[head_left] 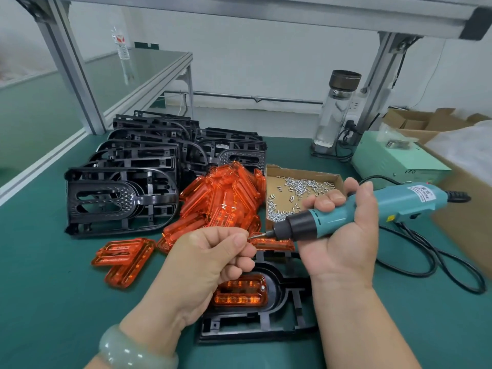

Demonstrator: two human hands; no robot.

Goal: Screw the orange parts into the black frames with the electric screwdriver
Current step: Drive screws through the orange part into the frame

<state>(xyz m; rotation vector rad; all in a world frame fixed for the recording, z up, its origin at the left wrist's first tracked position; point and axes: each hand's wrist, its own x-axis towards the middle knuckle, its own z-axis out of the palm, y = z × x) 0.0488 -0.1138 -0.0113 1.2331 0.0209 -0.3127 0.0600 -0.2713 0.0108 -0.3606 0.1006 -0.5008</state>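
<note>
Pinching screw [251, 237] at bit [262, 233], left hand [213, 251]; right hand [343, 235] grips electric screwdriver [346, 211], long axis pointing left; orange part [239, 292] in black frame [266, 328] lies below.

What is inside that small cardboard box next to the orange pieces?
Loose silver screws lie scattered on the box's floor. The right hand and electric screwdriver cover its near corner, hiding that part.

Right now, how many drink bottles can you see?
2. A clear glass bottle with a dark lid stands at the back right of the bench, beside the aluminium post. A plastic bottle stands on the far table, back left. Boxes could hide others.
</note>
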